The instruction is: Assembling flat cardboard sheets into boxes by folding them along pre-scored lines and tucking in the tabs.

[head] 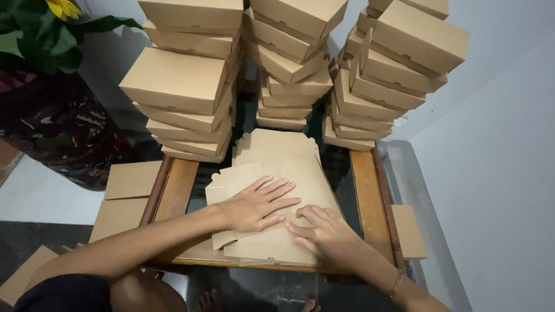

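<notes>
A flat, unfolded brown cardboard box blank (289,167) lies on a low table with a wooden frame (365,190) and a dark glass top. My left hand (257,205) rests flat on it, fingers spread, pressing a folded side flap down. Beside it, my right hand (321,231) lies with its fingers pressed along the near edge of the blank. Neither hand grips anything. More flat blanks lie under the top one.
Three tall stacks of folded brown boxes stand at the back: left stack (185,81), middle stack (292,63), right stack (390,69). Loose flat cardboard (130,182) lies on the floor at left, another piece (409,231) at right. A plant (40,34) stands far left.
</notes>
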